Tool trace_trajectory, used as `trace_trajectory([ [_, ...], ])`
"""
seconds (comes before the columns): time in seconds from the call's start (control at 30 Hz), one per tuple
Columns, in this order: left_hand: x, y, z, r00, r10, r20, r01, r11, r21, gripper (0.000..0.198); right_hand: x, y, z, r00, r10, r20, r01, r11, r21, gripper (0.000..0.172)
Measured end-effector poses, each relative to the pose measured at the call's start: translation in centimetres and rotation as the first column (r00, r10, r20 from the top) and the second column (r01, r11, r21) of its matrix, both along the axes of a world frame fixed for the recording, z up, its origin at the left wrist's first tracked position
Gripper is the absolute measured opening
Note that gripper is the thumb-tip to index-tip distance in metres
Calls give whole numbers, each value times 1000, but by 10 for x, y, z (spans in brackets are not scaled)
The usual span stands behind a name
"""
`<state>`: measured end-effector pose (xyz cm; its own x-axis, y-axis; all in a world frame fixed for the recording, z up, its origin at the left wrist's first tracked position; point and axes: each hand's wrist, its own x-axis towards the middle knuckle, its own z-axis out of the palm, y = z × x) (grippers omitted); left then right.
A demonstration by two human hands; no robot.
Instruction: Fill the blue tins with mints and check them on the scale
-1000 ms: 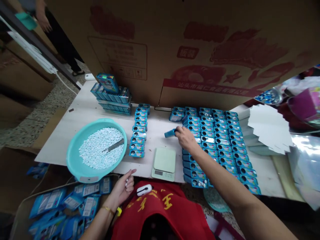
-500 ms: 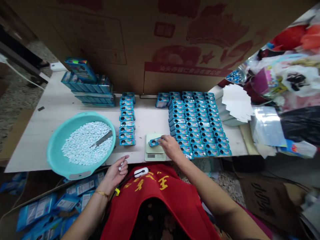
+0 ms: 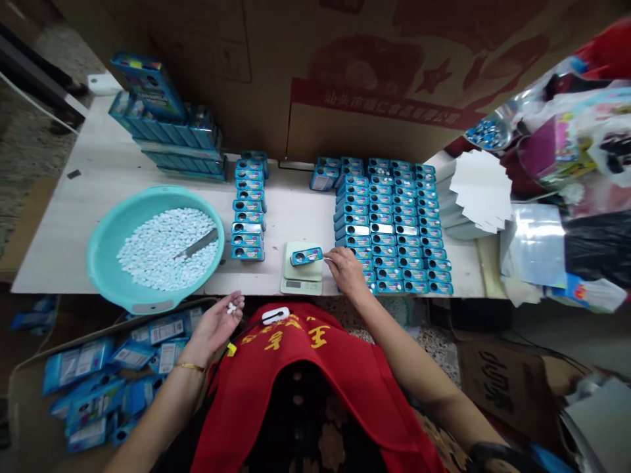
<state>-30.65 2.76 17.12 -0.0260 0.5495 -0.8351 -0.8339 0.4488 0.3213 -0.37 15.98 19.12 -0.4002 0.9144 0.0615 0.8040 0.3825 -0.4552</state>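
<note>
My left hand (image 3: pixel 217 322) is palm up beside the basin, its fingers curled around a few small white tablets (image 3: pixel 231 307). A small blue box (image 3: pixel 306 256) with a dark round hole in its face lies on a pale kitchen scale (image 3: pixel 302 287). My right hand (image 3: pixel 345 268) is at the right end of that box, thumb and fingertips pinched together just off its edge. Whether a small piece sits between those fingertips I cannot make out. A turquoise basin (image 3: pixel 106 226) on the left is partly filled with white tablets (image 3: pixel 160 253), and a flat metal strip (image 3: pixel 197 244) lies on them.
Blue boxes stand in one column (image 3: pixel 248 217) left of the scale and in several columns (image 3: pixel 394 240) right of it. Wrapped box packs (image 3: pixel 167 135) are at the back left. A large carton (image 3: pixel 276 85) walls the back. White card (image 3: pixel 480 190) is stacked at right.
My right hand has drawn slightly right, off the box, which now lies on the scale. My left hand stays near the basin with tablets. The view has tilted down.
</note>
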Motion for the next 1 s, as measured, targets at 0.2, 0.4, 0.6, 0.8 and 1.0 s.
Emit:
trace_trajectory([
  [0.2,38,-6,8,997,75,-32,-76,997,-31,21,7,7,1,987,157,-36,-155,986,61,26],
  [0.4,70,-7,13,990,138,-33,-138,990,2,25,26,10,-3,973,215,-87,-211,976,54,25],
  [0.6,79,0,10,998,49,-29,-49,999,2,22,19,7,-6,960,176,-219,-187,982,-32,40],
  [0.8,65,29,18,994,-106,-35,108,993,40,18,-6,11,-33,920,7,-391,-98,972,-212,63],
  [1.0,51,49,21,990,-138,21,136,987,83,18,-12,22,-68,863,-139,-486,-69,921,-384,56],
])
